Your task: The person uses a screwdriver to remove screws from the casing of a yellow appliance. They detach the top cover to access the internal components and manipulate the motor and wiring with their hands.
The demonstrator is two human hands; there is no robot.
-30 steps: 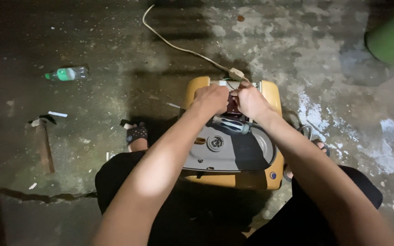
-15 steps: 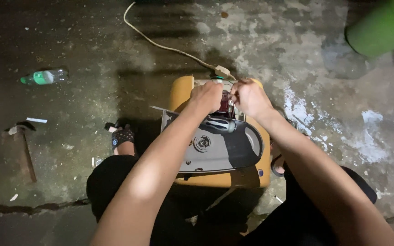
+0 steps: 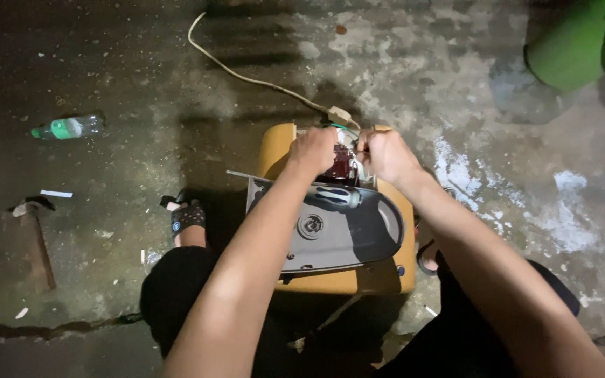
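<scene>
A grey, opened electric iron [image 3: 334, 234] lies on a yellow stool [image 3: 358, 280] between my knees. Both my hands work at its far end, where a small dark red terminal part [image 3: 339, 168] and thin wires show. My left hand [image 3: 314, 150] pinches something at the left of that part. My right hand [image 3: 384, 152] grips the wires on its right. What exactly each hand holds is hidden by the fingers. A beige power cord [image 3: 246, 75] runs from the iron's end away across the floor.
The floor is rough, stained concrete. A hammer [image 3: 35, 234] lies at the left, a plastic bottle [image 3: 68, 127] farther back. A green bin [image 3: 582, 42] stands at the top right. My sandalled left foot [image 3: 189, 218] rests beside the stool.
My hands stay at the iron's far end and shift only slightly. The camera has moved a little, so the view has slid sideways.
</scene>
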